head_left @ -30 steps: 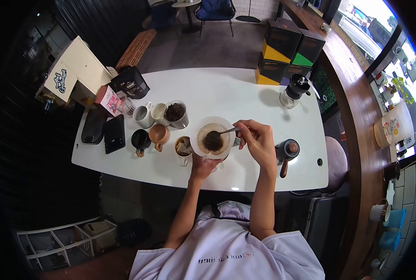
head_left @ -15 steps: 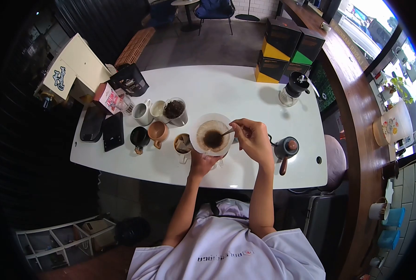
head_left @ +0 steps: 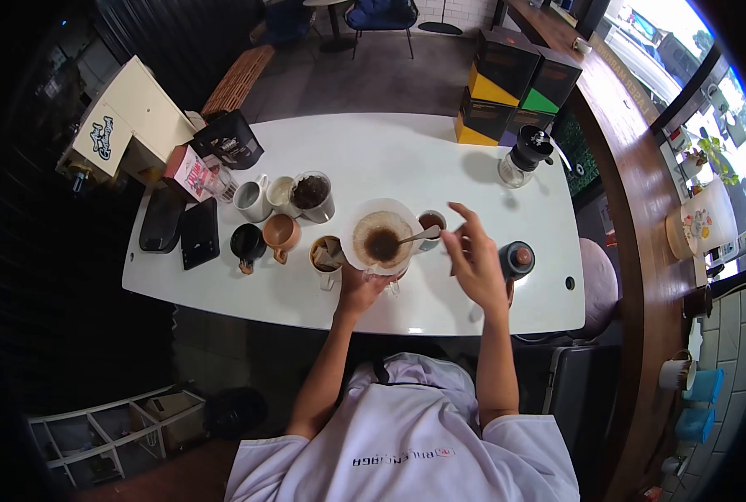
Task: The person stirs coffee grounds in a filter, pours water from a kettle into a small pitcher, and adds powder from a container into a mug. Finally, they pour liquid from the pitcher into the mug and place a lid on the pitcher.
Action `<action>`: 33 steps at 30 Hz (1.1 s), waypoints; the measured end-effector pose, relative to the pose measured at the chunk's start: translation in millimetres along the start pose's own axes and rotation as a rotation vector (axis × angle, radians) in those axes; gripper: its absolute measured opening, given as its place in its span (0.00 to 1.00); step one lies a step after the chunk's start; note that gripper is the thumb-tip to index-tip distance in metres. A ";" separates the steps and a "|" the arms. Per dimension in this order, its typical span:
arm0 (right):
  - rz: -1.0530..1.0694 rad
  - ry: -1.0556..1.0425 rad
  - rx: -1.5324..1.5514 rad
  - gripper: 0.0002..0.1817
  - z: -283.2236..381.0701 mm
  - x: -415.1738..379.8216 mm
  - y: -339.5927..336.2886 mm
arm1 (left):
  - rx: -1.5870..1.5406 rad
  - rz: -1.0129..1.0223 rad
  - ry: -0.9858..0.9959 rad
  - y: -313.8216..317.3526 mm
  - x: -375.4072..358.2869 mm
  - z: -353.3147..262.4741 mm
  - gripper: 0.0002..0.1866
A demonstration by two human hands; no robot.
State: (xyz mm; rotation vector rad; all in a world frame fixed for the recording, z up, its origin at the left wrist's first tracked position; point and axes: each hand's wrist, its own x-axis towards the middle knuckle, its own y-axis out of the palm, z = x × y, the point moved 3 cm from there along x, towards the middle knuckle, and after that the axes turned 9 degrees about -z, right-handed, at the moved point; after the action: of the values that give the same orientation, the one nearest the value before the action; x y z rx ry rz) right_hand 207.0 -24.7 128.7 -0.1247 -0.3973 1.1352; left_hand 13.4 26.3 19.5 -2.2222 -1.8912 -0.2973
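White paper, stained tan inside, makes up the coffee filter [head_left: 358, 222] that sits over the near half of the table [head_left: 448, 309], between a mug with a bag [head_left: 327, 250] in it and a small cup [head_left: 429, 245] of brown liquid. Dark, wet-looking grounds [head_left: 380, 246] lie at its bottom, and a spoon [head_left: 420, 236] leans out over the rim toward the right. The left hand [head_left: 361, 290] grips the filter's underside, its fingers partly hidden; whether anything below shares the weight cannot be made out. The right hand [head_left: 476, 262] is open and holds nothing, fingers spread just beside the spoon's handle; whether one fingertip brushes it is too fine to tell. With no firm hold on the spoon, its overhanging handle could tip it out, flicking grounds onto the table, if the filter tilts or the hand knocks it. A scraping tip could also tear the damp paper and let grounds through. The small cup stands close by the right hand, so a careless sweep might spill it, and the kettle [head_left: 517, 260] on that hand's other side could get bumped too.
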 end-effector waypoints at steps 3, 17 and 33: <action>-0.167 -0.077 -0.324 0.24 -6.6 -9.9 -31.1 | -0.451 -0.011 -0.211 -0.6 -3.3 15.5 0.32; -0.157 0.248 -0.667 0.51 -108.5 -61.8 -71.6 | 0.248 -0.014 0.105 -4.6 -0.3 -4.9 0.30; -0.298 0.127 -0.600 0.47 -82.9 -44.4 -78.1 | 0.226 -0.066 0.136 -1.2 -1.9 -1.0 0.30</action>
State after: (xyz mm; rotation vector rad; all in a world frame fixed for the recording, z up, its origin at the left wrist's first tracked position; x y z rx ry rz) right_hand 288.6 -89.2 64.4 -0.6394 -0.6117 0.6829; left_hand 11.9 24.4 19.9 -1.9470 -1.8292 -0.2264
